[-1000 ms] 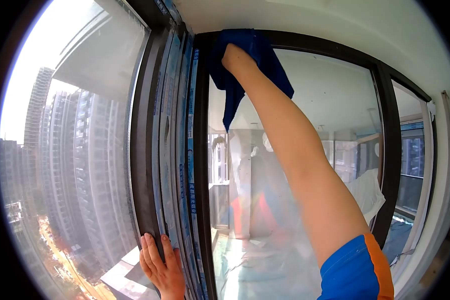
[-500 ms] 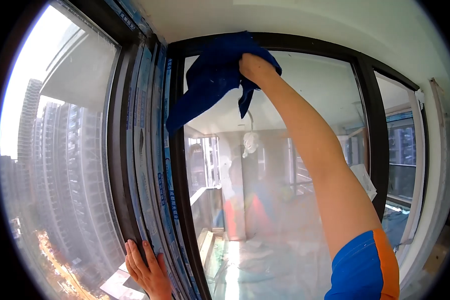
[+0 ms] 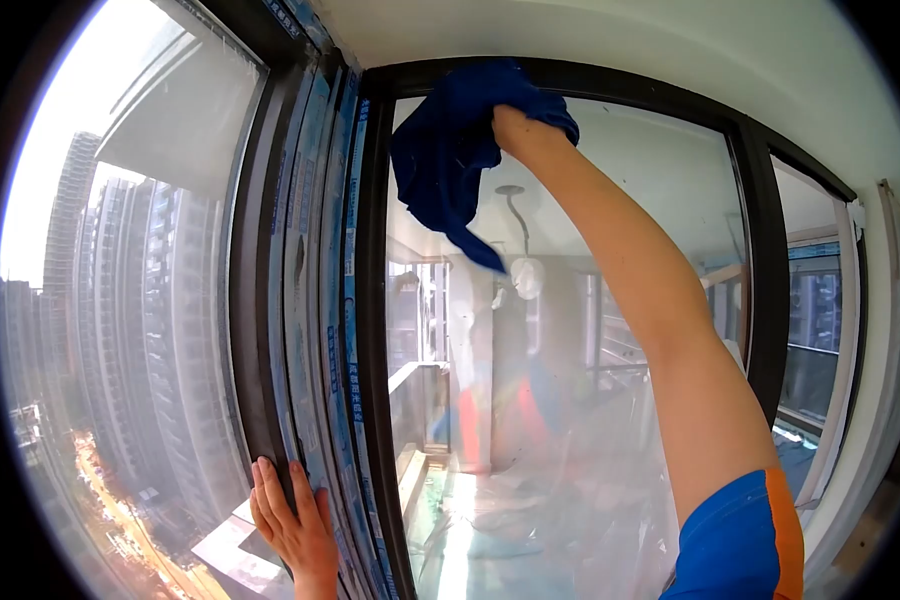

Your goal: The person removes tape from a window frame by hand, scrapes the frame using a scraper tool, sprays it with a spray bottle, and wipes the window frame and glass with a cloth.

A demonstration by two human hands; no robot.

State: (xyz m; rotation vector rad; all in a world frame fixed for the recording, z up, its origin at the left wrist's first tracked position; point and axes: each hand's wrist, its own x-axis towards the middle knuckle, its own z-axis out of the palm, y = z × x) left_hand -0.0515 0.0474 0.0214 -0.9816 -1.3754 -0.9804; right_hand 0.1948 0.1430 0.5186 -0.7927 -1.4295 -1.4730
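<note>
Up at the top of the glass pane (image 3: 570, 400), my right hand (image 3: 518, 130) holds a dark blue cloth (image 3: 445, 150) against the glass and the upper dark frame (image 3: 640, 92). The cloth hides most of my fingers, and one end of it hangs down in a narrow tail. Low on the left, my left hand (image 3: 295, 520) lies flat with fingers spread on the dark vertical window frame (image 3: 253, 300), holding nothing.
Blue printed protective tape (image 3: 350, 300) runs down the frame tracks between the panes. Tall buildings (image 3: 130, 300) show through the left window (image 3: 190, 350). A narrower window (image 3: 815, 300) stands at the right, under the pale ceiling (image 3: 770, 60).
Over the last second the cloth and my right hand have shifted right along the pane's top, and the cloth's shape has changed. My left hand remains on the frame while the view swayed.
</note>
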